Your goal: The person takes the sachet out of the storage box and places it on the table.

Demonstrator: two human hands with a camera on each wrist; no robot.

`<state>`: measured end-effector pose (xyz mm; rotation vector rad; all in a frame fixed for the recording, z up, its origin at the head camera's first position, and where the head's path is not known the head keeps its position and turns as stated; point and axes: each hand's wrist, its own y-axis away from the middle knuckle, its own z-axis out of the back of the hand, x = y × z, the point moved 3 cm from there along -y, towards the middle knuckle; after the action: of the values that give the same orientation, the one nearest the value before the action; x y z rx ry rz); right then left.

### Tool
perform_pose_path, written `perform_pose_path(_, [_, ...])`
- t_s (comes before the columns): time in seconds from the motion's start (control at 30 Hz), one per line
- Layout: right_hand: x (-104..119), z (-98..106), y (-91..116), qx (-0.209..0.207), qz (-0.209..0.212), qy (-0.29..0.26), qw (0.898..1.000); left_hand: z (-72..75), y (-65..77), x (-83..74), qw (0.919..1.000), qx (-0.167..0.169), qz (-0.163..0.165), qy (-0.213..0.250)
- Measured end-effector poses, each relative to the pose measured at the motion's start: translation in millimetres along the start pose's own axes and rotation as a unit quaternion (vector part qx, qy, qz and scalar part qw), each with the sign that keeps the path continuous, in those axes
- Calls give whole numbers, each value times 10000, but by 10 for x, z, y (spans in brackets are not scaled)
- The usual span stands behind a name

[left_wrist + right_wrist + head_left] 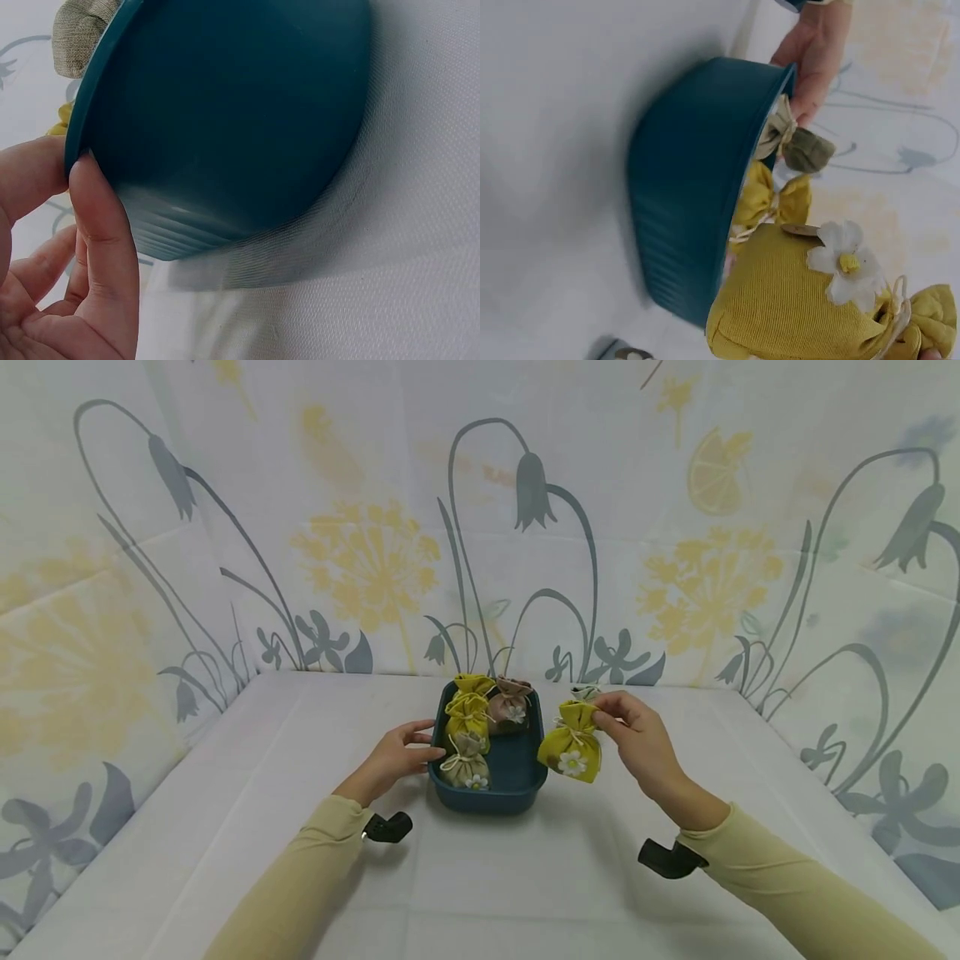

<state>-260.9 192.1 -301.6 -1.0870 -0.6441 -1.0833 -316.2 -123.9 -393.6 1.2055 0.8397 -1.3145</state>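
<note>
My right hand [641, 747] pinches a yellow drawstring pouch [558, 745] by its gathered top, beside the right wall of a dark teal plastic basin [487, 802]. A white flower decorates the pouch [780, 307]. At the basin's left side, my left hand [393, 756] pinches the rim, thumb outside and a finger over the edge, as the left wrist view shows. Inside the basin, yellow pouches [468, 712] stand along the left, a beige pouch [467, 770] sits at the front left, and a brown pouch [508, 714] is at the back right.
A pale pouch [585, 692] stands on the white-covered table [480, 868] behind my right hand, mostly hidden by it and the yellow pouch. A flower-printed cloth [600, 485] hangs close behind the basin and along both sides. Black wrist devices [671, 860] sit below both hands.
</note>
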Motion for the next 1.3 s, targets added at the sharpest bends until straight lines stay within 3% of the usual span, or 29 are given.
perform_pose_path(0.43, [-185, 258, 2, -211, -33, -41, 9998, -15, 2, 3, 10000, -29, 39, -2])
perform_pose_path(0.67, [-293, 405, -59, -300, -9, -220, 9993, -4, 4, -17, 10000, -51, 16, -15])
perform_pose_path(0.9, [-470, 546, -168, -444, -3, -48, 9990, 4, 34, -39, 10000, -48, 33, -8])
perform_pose_path(1.3, [-806, 774, -373, -211, -127, 173, 9995, 11, 35, -32, 10000, -58, 17, 3])
